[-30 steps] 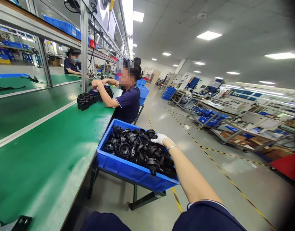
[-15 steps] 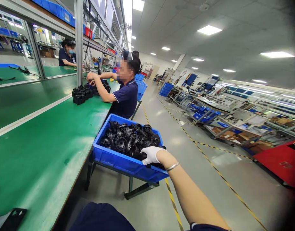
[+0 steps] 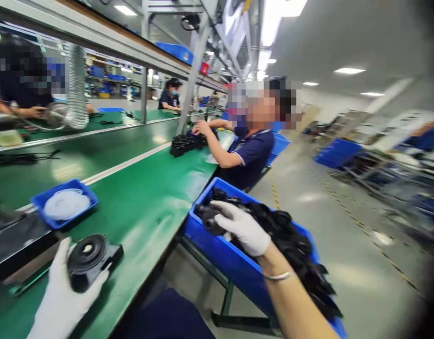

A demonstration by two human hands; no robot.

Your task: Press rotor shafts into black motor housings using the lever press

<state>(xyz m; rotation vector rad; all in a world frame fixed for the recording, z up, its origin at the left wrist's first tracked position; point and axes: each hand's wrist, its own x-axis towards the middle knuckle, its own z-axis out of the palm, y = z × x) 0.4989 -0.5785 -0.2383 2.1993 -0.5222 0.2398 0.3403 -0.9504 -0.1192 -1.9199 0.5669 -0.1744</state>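
Note:
My left hand (image 3: pixel 70 287), in a white glove, is closed around a black plastic housing (image 3: pixel 91 259) with a round ringed top, over the green bench. My right hand (image 3: pixel 243 226), also gloved and with a metal bangle at the wrist, grips a black plastic part (image 3: pixel 209 219) above the near left side of a blue crate (image 3: pixel 206 238). The part is blurred and partly covered by my fingers. Many similar black parts (image 3: pixel 283 230) lie heaped in the crate.
A small blue tray (image 3: pixel 91 197) of white rings (image 3: pixel 66 205) sits on the green bench (image 3: pixel 139 193), beside a dark fixture (image 3: pixel 19 245). A co-worker (image 3: pixel 252 150) sits beyond the crate, hands at black parts (image 3: pixel 184 143). Another person (image 3: pixel 22 80) works across the bench.
The view has swung left, bringing my left hand with the housing and the tray into sight. My right hand has lifted a black part from the crate and moved toward the bench.

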